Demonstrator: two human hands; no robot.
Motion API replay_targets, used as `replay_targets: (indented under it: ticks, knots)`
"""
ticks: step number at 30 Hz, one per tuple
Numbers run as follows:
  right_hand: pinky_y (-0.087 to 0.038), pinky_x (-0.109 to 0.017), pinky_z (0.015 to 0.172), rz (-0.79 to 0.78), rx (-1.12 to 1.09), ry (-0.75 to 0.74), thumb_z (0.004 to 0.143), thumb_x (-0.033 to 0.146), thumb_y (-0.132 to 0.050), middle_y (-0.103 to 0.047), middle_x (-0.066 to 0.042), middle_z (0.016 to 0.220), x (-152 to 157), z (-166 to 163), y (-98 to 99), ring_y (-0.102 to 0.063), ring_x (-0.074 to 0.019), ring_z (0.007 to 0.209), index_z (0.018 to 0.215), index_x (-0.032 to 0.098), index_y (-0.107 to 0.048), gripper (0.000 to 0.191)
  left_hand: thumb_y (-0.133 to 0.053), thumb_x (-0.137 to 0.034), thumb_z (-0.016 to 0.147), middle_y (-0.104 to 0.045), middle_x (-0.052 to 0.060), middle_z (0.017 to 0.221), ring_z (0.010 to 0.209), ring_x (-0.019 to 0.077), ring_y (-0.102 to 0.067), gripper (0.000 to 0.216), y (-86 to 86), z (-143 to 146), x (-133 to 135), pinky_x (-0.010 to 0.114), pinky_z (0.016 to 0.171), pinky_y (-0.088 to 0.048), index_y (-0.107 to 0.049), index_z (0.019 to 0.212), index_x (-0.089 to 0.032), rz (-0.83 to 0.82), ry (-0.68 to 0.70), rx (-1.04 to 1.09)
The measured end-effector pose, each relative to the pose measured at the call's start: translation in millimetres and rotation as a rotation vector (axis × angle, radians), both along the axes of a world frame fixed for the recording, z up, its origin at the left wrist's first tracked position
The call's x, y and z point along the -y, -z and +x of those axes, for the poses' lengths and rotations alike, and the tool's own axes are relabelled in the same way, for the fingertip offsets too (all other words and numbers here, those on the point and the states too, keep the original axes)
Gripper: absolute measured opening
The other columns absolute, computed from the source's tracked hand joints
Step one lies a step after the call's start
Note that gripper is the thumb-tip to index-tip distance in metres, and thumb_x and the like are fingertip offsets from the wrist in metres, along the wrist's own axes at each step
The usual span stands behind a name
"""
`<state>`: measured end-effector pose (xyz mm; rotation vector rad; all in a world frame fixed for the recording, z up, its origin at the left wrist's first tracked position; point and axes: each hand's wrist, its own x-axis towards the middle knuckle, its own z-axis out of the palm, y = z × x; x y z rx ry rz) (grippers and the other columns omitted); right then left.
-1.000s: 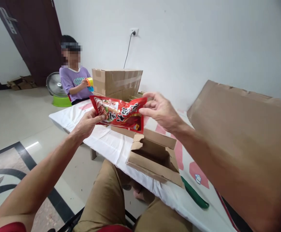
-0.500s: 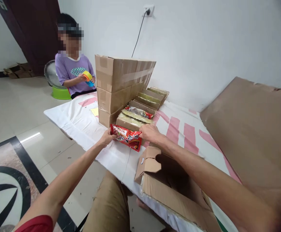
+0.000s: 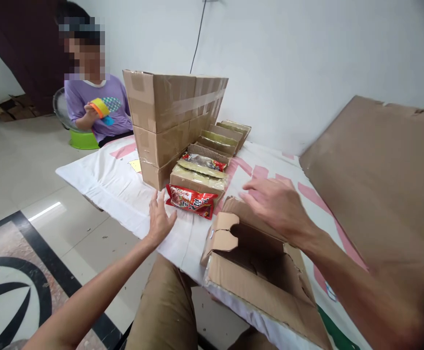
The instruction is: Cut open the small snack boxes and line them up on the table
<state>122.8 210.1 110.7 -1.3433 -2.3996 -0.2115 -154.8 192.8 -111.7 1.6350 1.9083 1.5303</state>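
A red snack packet (image 3: 190,200) leans against the front of a row of small flat cartons (image 3: 212,160) on the white and pink table cover (image 3: 117,180). My left hand (image 3: 161,218) hovers open just left of the packet, palm down, holding nothing. My right hand (image 3: 275,204) is open with fingers spread, above the far flap of an open empty cardboard box (image 3: 259,262) at the table's near edge.
A stack of taped cardboard boxes (image 3: 171,121) stands behind the row. A large flat cardboard sheet (image 3: 379,180) leans at the right. A seated person in a purple shirt (image 3: 97,104) holds a coloured tape roll at the far left. A green object (image 3: 339,330) lies beside the open box.
Both hands carried the red packet down onto the table against the cartons and let go. The hands have since drawn back toward me, the right one over the open box.
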Motion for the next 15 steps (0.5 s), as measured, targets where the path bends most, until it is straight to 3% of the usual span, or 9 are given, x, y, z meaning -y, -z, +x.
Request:
replay_targets:
  ticks: [3, 7, 12, 15]
  knots:
    - [-0.048, -0.044, 0.091, 0.02, -0.291, 0.046, 0.091, 0.041, -0.056, -0.081, -0.004, 0.104, 30, 65, 9.0, -0.073, -0.0289, 0.103, 0.087, 0.027, -0.074, 0.024, -0.072, -0.02, 0.08, -0.006, 0.022, 0.174, 0.162, 0.0421, -0.009, 0.087, 6.7, 30, 11, 0.063, 0.127, -0.022, -0.034, 0.159, -0.022, 0.029, 0.076, -0.178]
    - [-0.055, -0.043, 0.088, -0.038, -0.543, 0.277, 0.085, 0.053, -0.064, -0.079, -0.003, 0.111, 84, 133, 40.9, -0.072, -0.0307, 0.11, 0.088, 0.031, -0.076, 0.025, -0.079, -0.024, 0.077, 0.004, 0.02, 0.175, 0.162, 0.0472, 0.003, 0.091, 4.8, 63, -10, 0.069, 0.126, -0.018, -0.037, 0.159, -0.024, 0.017, 0.079, -0.254]
    - [-0.058, -0.046, 0.095, -0.224, -0.927, 0.527, 0.083, 0.07, -0.064, -0.078, -0.01, 0.119, 145, 165, 124.2, -0.072, -0.0337, 0.113, 0.109, 0.027, -0.076, 0.051, -0.081, -0.027, 0.076, 0.007, 0.023, 0.175, 0.16, 0.0503, 0.011, 0.086, 9.1, 79, -40, 0.069, 0.126, -0.014, -0.046, 0.153, -0.017, -0.011, 0.003, -0.26]
    - [-0.061, -0.044, 0.093, -0.347, -1.2, 0.532, 0.087, 0.074, -0.059, -0.075, -0.011, 0.128, 159, 157, 175.7, -0.07, -0.0336, 0.119, 0.122, 0.027, -0.073, 0.061, -0.081, -0.028, 0.074, 0.007, 0.021, 0.175, 0.16, 0.0505, 0.008, 0.085, 14.5, 75, -49, 0.069, 0.126, -0.014, -0.048, 0.152, -0.017, -0.011, -0.01, -0.273]
